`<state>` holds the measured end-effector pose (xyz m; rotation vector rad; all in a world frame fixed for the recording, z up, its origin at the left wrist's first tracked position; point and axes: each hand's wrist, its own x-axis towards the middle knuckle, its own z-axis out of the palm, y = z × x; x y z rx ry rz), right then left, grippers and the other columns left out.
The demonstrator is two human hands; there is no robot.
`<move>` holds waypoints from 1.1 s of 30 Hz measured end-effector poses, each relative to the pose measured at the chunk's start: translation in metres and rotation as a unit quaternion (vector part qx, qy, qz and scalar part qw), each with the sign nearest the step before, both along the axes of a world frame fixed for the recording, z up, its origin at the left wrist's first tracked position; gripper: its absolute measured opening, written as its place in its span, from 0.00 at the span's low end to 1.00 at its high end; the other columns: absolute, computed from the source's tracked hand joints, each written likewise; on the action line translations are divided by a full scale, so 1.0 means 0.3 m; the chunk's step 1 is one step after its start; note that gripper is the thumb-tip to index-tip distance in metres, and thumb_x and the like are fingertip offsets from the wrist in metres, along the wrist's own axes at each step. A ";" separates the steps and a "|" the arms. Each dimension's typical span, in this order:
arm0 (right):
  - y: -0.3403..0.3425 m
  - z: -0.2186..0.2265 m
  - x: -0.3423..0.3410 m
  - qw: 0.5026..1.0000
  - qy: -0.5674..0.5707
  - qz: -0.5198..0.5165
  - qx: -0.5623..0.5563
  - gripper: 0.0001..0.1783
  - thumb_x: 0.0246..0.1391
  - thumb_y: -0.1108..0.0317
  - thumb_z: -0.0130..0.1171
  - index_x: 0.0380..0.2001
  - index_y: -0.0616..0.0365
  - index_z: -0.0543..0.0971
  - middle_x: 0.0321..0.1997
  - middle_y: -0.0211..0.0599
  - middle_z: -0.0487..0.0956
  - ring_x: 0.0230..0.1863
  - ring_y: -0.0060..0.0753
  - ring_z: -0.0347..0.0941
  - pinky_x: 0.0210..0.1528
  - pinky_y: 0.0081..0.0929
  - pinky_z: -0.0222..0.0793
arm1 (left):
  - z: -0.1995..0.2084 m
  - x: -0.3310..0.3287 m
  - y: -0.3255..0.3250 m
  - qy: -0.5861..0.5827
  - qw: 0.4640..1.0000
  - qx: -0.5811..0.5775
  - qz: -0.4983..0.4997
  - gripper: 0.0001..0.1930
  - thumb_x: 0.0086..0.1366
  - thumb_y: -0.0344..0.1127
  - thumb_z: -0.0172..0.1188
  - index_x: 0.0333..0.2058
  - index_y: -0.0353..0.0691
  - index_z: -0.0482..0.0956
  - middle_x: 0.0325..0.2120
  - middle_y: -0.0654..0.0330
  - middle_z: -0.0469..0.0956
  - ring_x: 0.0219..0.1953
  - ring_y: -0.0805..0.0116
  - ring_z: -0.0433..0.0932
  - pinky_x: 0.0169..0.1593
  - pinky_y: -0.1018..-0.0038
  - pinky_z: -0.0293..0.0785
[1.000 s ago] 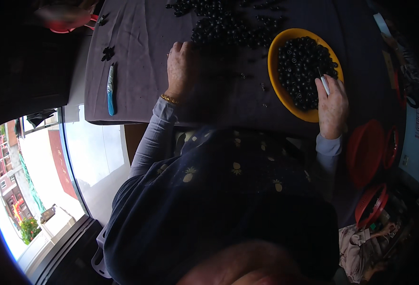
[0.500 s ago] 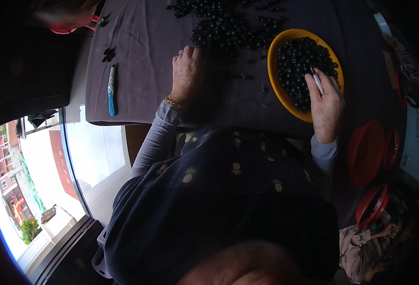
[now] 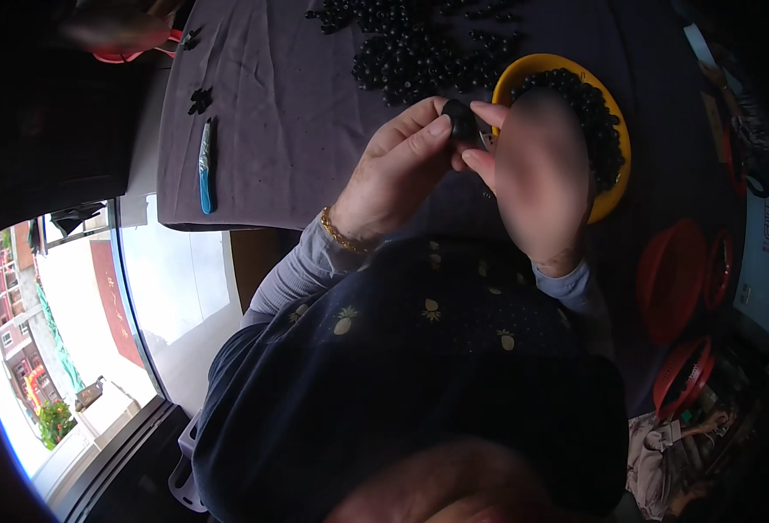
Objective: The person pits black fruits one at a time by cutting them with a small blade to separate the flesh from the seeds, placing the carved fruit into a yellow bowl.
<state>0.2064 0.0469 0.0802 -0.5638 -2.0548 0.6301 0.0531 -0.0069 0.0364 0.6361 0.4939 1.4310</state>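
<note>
My left hand (image 3: 393,166) is closed, thumb and fingers pinching a small round black piece (image 3: 460,123) above the table. Facing it, my right hand (image 3: 541,174) is partly blurred, with thumb and fingertips close to the piece. Between its fingers shows a bit of a slim pale tool (image 3: 488,139), most of which is hidden. Behind the right hand stands a yellow bowl (image 3: 618,174) full of round black pieces (image 3: 606,144), partly covered by that hand.
A large heap of black pieces (image 3: 402,65) covers the far middle of the cloth-covered table (image 3: 262,105). A blue-handled knife-like tool (image 3: 206,170) and a small dark cluster (image 3: 199,100) lie left. Red baskets (image 3: 670,279) stand beyond the right edge.
My left hand has risen from the cloth and moved right, now holding a black piece. My right hand has come left from the bowl to meet it.
</note>
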 end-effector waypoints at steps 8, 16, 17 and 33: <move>-0.008 -0.011 0.002 0.998 -0.003 -0.028 0.064 0.18 0.39 0.79 0.67 0.38 0.61 0.79 0.30 0.34 0.75 0.31 0.28 0.75 0.28 0.21 0.75 | 0.042 0.047 -0.010 0.011 1.000 0.019 -0.020 0.13 0.70 0.39 0.44 0.45 0.37 0.69 0.35 0.66 0.72 0.37 0.79 0.68 0.45 0.80 0.65; 0.006 -0.038 -0.002 0.983 0.014 -0.061 0.171 0.17 0.40 0.80 0.66 0.38 0.63 0.79 0.29 0.34 0.74 0.30 0.27 0.75 0.27 0.22 0.73 | 0.055 0.097 -0.008 -0.018 0.997 -0.054 0.052 0.12 0.71 0.39 0.42 0.43 0.39 0.70 0.33 0.67 0.71 0.36 0.80 0.67 0.43 0.81 0.64; 0.008 -0.032 0.011 0.990 -0.012 -0.052 0.131 0.17 0.41 0.77 0.67 0.39 0.63 0.79 0.30 0.34 0.74 0.30 0.26 0.75 0.27 0.22 0.73 | 0.040 0.092 -0.003 -0.014 0.998 -0.027 0.048 0.13 0.71 0.40 0.42 0.44 0.39 0.70 0.33 0.67 0.71 0.36 0.80 0.67 0.42 0.81 0.64; -0.008 -0.043 0.024 0.986 -0.092 -0.093 0.099 0.22 0.46 0.63 0.66 0.45 0.59 0.78 0.24 0.28 0.68 0.23 0.22 0.69 0.23 0.20 0.68 | 0.008 0.105 0.006 -0.085 0.995 -0.009 0.053 0.14 0.71 0.40 0.40 0.47 0.38 0.69 0.40 0.66 0.73 0.42 0.77 0.70 0.47 0.77 0.67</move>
